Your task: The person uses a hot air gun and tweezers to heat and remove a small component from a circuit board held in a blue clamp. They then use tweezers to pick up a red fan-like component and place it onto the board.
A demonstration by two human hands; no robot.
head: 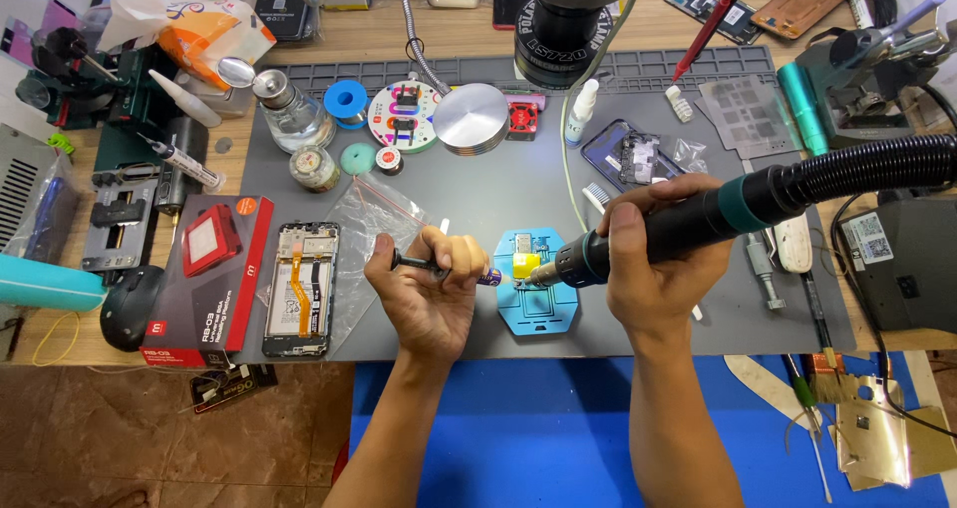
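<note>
A wooden workbench (379, 39) carries a grey mat (518, 184), above brown floor tiles (130, 438).

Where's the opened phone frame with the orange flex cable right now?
In the head view, the phone frame lies flat on the grey mat, left of the left hand, between the red box and a clear plastic bag.

The right hand (666, 269) aims a hot-air gun (648, 237) at a blue holder (531, 304). The left hand (431, 287) grips a black tool (419, 263) beside it.

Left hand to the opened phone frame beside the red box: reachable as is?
Probably yes, but not free. The left hand grips a slim dark tool; the phone frame lies just beside it, only a clear plastic bag between. It would need to drop the tool first.
</note>
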